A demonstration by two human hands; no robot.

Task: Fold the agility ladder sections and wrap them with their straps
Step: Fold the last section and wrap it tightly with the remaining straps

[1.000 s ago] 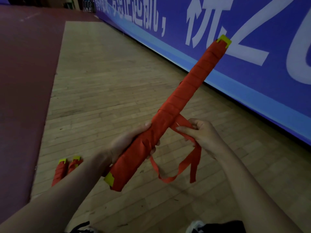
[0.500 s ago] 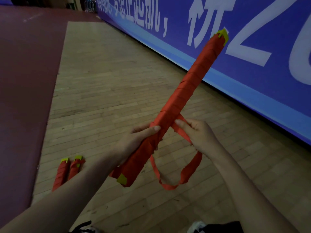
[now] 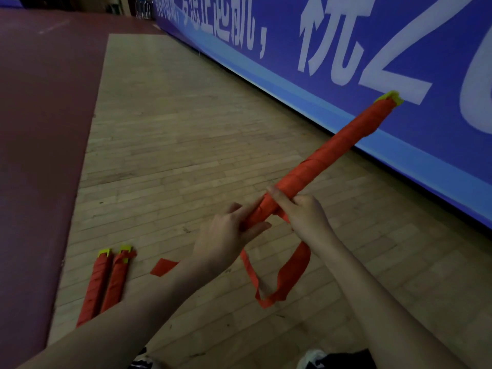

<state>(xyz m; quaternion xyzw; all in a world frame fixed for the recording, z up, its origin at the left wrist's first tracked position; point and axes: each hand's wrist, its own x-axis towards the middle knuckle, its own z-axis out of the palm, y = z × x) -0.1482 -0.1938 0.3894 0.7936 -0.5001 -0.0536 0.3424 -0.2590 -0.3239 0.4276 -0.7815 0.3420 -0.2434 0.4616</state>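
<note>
From the head view, one long ladder bundle (image 3: 332, 155) is up in the air, held over the wood floor (image 3: 173, 129). It looks like a thin red stick, with red strap wound round and round it. It tilts up to the far right, and one yellow tip (image 3: 391, 98) sticks out at that far end.

The left hand (image 3: 226, 235) has its fingers and thumb curled round the near part of the bundle. The right hand (image 3: 306, 214) is just beside it, pinching the strap (image 3: 287, 272) against the bundle. The loose part of the strap hangs below the hands in one big loop.

Two more wrapped bundles (image 3: 97, 283) lie side by side on the floor at the near left, each with a yellow tip. That makes three bundles in all.

A blue banner (image 3: 399, 35) with white letters runs along the right.
</note>
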